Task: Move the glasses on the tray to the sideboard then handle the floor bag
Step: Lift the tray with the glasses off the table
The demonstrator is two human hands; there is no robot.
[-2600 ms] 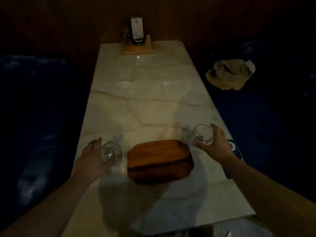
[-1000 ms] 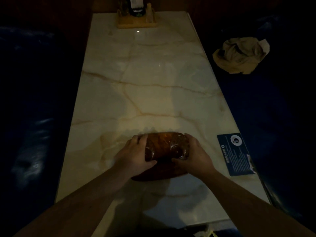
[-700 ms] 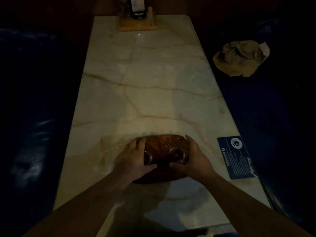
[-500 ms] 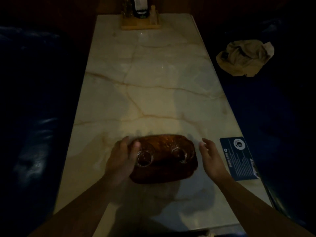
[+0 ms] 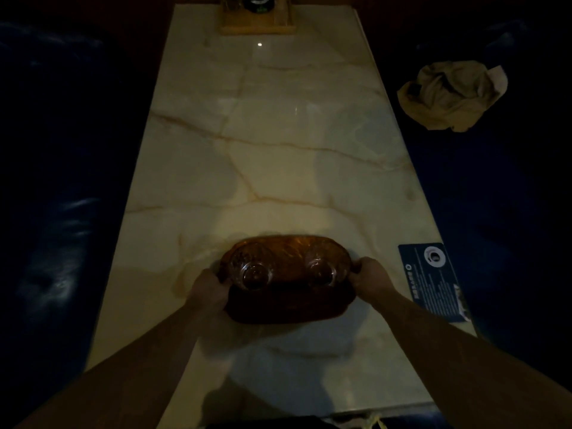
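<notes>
A brown wooden tray (image 5: 288,308) lies on the near half of the pale marble table (image 5: 272,150). Two clear glasses stand side by side on it, the left glass (image 5: 252,270) and the right glass (image 5: 322,269). My left hand (image 5: 209,289) grips the tray's left edge. My right hand (image 5: 370,275) grips its right edge. Whether the tray rests on the table or is just off it I cannot tell. No floor bag or sideboard is in view.
A wooden condiment holder (image 5: 257,17) stands at the table's far end. A dark blue card (image 5: 433,280) lies near the right edge. Dark blue seats flank the table, with a crumpled beige cloth (image 5: 452,94) on the right seat.
Both glasses went from the tabletop onto the tray. My hands let go of them and moved outward to take hold of the tray's two ends.
</notes>
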